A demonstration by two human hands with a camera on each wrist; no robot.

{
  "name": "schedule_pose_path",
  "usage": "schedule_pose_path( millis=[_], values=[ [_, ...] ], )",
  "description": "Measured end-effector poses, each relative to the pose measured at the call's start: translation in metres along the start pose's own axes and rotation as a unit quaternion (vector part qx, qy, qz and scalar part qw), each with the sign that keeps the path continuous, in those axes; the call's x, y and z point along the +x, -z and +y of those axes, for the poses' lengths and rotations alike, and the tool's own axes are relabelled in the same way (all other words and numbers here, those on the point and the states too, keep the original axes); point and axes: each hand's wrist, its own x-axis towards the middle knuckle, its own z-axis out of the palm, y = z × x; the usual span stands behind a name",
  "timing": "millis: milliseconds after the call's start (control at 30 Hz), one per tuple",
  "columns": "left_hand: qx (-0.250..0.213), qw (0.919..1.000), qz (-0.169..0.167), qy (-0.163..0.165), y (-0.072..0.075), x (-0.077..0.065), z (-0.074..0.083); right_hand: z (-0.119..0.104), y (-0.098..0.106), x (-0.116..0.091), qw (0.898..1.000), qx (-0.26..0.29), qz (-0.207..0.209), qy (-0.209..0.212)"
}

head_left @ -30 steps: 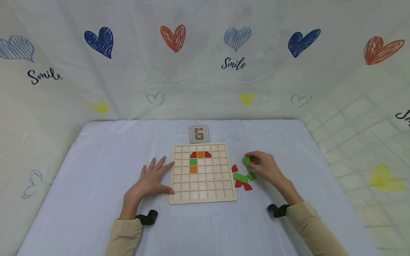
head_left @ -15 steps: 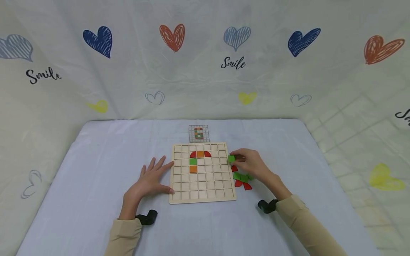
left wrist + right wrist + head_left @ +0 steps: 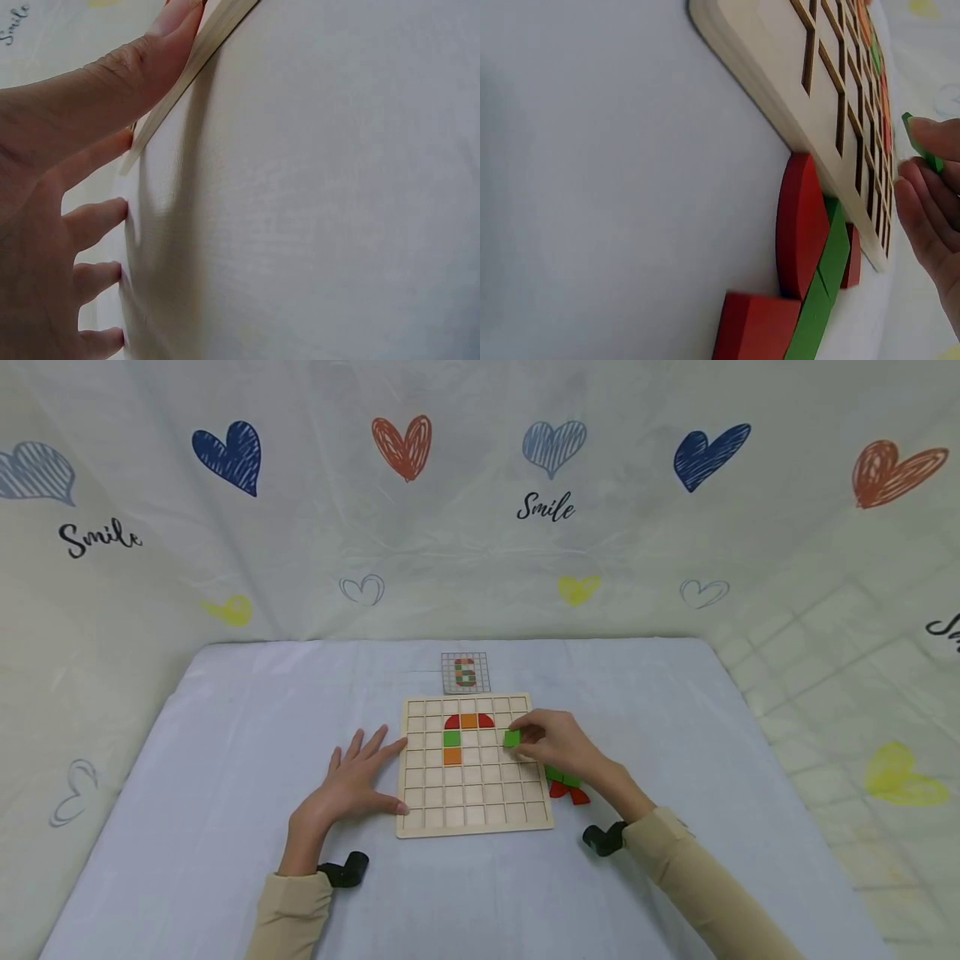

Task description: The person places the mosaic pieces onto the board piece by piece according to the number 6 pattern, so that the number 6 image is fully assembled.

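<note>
My right hand (image 3: 557, 745) pinches a green square tile (image 3: 512, 738) over the right part of the wooden grid board (image 3: 474, 833). In the right wrist view that green tile (image 3: 922, 142) shows between thumb and fingertips, raised above the grid. Fingers spread, my left hand (image 3: 352, 789) lies at the board's left side, thumb and index fingertip touching its edge. The left wrist view has the thumb (image 3: 142, 64) against the wooden rim (image 3: 196, 67). Set in the grid are two red quarter-round tiles (image 3: 452, 722), two orange squares (image 3: 453, 756) and a green square (image 3: 452, 738).
Beyond the board lies a small pattern card (image 3: 465, 673) with a printed coloured figure. Loose green tiles (image 3: 562, 776) and red quarter-round tiles (image 3: 579, 796) lie against the board's right edge, partly under my right hand. A printed cloth backdrop (image 3: 465, 543) rises behind the table.
My right hand has carried the green tile leftward from beside the loose tiles to over the board. The left hand keeps its place.
</note>
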Motion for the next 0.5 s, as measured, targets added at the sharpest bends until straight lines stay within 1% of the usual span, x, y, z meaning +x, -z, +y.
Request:
schedule_pose_path(
  millis=[267, 500],
  values=[
    [-0.004, 1.0000, 0.001, 0.002, 0.000, 0.000, 0.001, -0.007, -0.011, 0.007, 0.999, 0.011, -0.034, 0.007],
    [-0.001, 1.0000, 0.001, 0.005, -0.001, 0.001, 0.001, -0.015, -0.021, 0.015, 0.998, -0.015, -0.050, 0.038]
  ],
)
